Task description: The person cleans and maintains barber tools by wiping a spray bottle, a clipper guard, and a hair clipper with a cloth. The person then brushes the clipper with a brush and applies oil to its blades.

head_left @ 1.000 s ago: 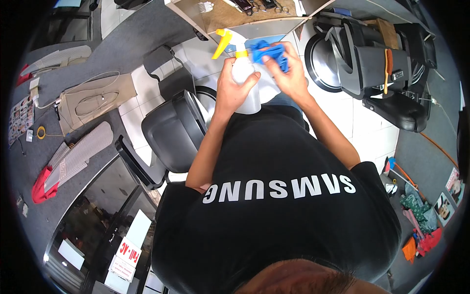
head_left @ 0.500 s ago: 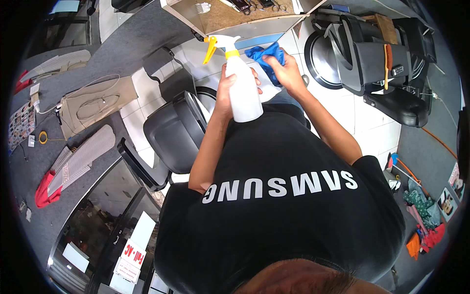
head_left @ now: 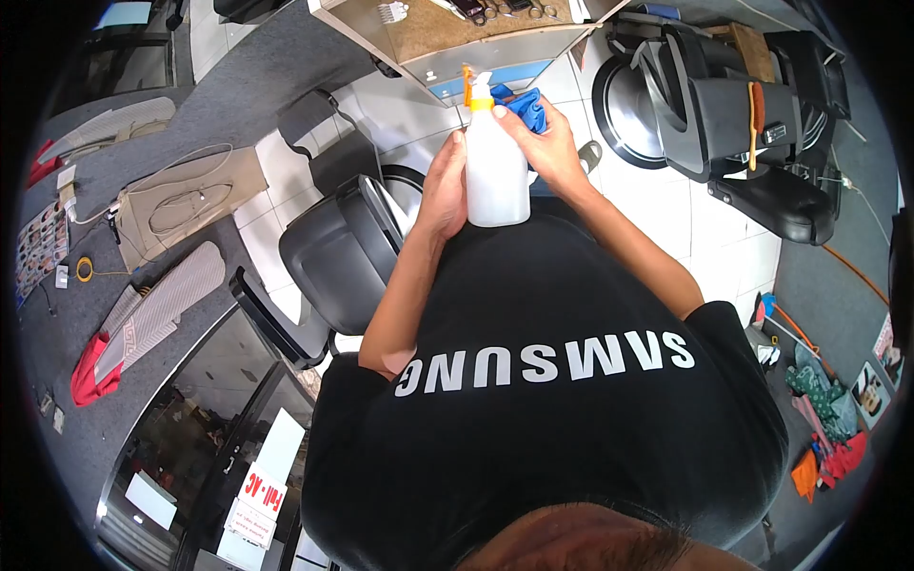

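A white spray bottle with a yellow collar and an orange-yellow trigger stands roughly upright in front of my chest. My left hand lies along the bottle's left side and supports it, its far fingers hidden behind the bottle. At the bottle's neck, my right hand presses its thumb near the collar. A crumpled blue cloth is gripped in that hand, just right of the neck. The trigger points away from me.
Beyond the bottle is an open drawer or shelf with scissors and clippers. Black salon chairs stand at left and right. A long counter on the left bears cables and a folded cloth.
The bottle has turned, its trigger now facing away. My right hand has moved left with the blue cloth onto the bottle's neck. My left hand has loosened against the bottle's side.
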The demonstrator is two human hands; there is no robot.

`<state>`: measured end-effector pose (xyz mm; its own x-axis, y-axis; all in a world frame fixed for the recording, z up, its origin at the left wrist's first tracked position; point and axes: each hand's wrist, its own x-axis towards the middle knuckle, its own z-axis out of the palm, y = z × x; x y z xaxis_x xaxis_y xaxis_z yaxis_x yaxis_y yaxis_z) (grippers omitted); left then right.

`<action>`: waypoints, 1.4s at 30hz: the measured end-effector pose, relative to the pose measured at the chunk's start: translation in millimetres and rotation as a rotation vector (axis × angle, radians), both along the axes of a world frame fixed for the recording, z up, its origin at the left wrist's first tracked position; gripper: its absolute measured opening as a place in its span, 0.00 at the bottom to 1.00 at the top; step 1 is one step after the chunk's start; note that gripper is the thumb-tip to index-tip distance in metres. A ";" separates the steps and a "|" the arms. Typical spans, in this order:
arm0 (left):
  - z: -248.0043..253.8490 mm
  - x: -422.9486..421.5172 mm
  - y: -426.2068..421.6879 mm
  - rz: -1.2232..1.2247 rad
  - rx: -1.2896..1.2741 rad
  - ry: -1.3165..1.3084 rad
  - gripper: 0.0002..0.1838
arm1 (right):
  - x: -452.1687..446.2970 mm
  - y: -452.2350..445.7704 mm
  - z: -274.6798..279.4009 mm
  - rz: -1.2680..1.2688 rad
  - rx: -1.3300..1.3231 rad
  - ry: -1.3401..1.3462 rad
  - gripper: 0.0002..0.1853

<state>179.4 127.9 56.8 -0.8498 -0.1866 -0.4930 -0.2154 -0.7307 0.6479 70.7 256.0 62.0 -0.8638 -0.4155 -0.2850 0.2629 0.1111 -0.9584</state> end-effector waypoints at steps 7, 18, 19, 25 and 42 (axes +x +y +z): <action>-4.8 -15.7 8.9 0.093 -0.283 -0.022 0.29 | 4.8 -16.1 -10.9 -0.058 -0.019 0.165 0.12; 6.4 -20.5 -28.3 0.349 -0.065 -0.036 0.34 | 26.9 56.7 6.5 0.289 -0.039 0.286 0.14; 4.9 -23.7 -31.9 0.387 -0.005 -0.019 0.35 | 25.1 61.6 4.0 0.224 -0.026 0.053 0.16; 1.2 -21.9 -44.6 0.245 0.197 0.081 0.37 | 0.9 19.0 12.6 -0.172 -0.297 -0.276 0.25; 11.2 -30.5 -69.3 0.770 0.006 0.193 0.25 | 10.0 18.2 21.7 0.161 -0.218 -0.499 0.24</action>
